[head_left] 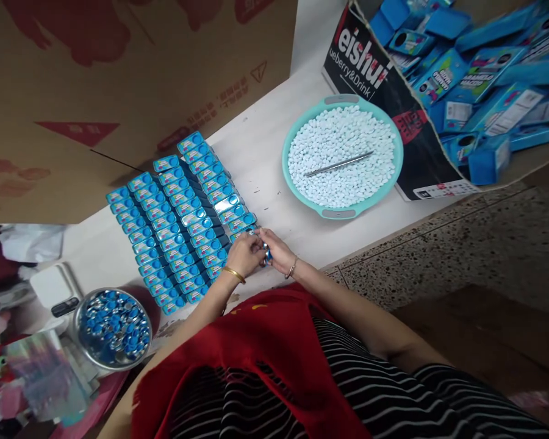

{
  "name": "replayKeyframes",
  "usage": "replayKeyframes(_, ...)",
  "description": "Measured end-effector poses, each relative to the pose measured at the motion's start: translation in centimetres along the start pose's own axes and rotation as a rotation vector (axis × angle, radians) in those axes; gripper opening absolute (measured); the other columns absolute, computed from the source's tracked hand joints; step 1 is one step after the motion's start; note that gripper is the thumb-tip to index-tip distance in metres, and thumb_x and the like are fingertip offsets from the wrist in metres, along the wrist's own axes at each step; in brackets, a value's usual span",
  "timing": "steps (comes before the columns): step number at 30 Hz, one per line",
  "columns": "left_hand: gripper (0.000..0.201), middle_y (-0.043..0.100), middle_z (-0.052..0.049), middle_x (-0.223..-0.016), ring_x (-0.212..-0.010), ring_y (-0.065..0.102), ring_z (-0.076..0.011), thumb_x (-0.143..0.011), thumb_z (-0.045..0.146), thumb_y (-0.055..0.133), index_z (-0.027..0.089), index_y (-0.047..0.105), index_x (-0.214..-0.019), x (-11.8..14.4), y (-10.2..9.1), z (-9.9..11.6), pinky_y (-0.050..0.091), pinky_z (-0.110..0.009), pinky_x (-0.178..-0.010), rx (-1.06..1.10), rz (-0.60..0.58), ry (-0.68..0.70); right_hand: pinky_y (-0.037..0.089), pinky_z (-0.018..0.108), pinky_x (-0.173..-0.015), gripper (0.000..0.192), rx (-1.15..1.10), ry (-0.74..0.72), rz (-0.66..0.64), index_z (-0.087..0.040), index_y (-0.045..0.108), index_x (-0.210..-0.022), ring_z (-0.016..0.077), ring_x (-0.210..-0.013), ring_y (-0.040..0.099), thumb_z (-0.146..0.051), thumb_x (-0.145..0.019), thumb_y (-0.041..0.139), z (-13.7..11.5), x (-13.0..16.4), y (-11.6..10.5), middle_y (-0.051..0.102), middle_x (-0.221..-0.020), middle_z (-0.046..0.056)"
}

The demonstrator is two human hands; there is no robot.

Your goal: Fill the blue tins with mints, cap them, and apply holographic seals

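Both hands meet on one small blue tin (266, 251): left hand (246, 255) and right hand (277, 250) pinch it, beside rows of blue tins (178, 219) on the white surface (265, 152).

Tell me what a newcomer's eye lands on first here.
The rows of blue tins laid out across the white table stand out first. Right of them sits a teal basin heaped with pale tablets. Left hand and right hand meet over one small tin.
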State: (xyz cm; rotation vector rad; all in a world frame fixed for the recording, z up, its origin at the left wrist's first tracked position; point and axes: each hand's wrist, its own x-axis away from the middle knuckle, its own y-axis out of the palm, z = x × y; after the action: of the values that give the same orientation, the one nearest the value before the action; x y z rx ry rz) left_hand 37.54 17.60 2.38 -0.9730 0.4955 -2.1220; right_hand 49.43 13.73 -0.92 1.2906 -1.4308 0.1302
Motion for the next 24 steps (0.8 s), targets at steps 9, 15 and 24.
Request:
replayKeyframes(9,0.022,0.056,0.002,-0.067,-0.065,0.053,-0.0126,-0.076,0.037,0.065,0.019,0.053,-0.071,0.8,-0.3,-1.2,0.044,-0.025,-0.065,0.353,0.158,-0.06,0.025,0.018,-0.032,0.041,-0.007,0.143,-0.185,-0.02,0.05,-0.084,0.0075,-0.031,0.04,-0.061,-0.089,0.049,0.5,0.3,-0.7,0.051,-0.048,-0.007)
replayKeyframes(15,0.01,0.057,0.001,-0.064,-0.062,0.057,-0.0142,-0.077,0.028,0.058,0.02,0.054,-0.073,-2.4,-0.6,-3.5,0.044,-0.025,-0.059,0.3,0.17,-0.294,0.022,0.018,-0.036,0.03,-0.093,0.119,-0.157,-0.017,0.055,-0.081,0.0047,-0.034,0.037,-0.046,-0.088,0.055,0.5,0.4,-2.2,0.054,-0.055,-0.005)
replayKeyframes(24,0.016,0.068,-0.007,-0.084,-0.085,0.064,-0.0254,-0.077,0.029,0.064,0.021,0.059,-0.09,-5.0,-1.0,-1.6,0.045,-0.032,-0.071,-0.318,0.036,-0.427,0.028,0.019,-0.039,0.022,-0.008,0.01,-0.104,-0.016,0.057,-0.092,0.0059,-0.039,0.044,-0.033,-0.079,0.061,0.3,-0.2,-3.0,0.057,-0.061,-0.004)
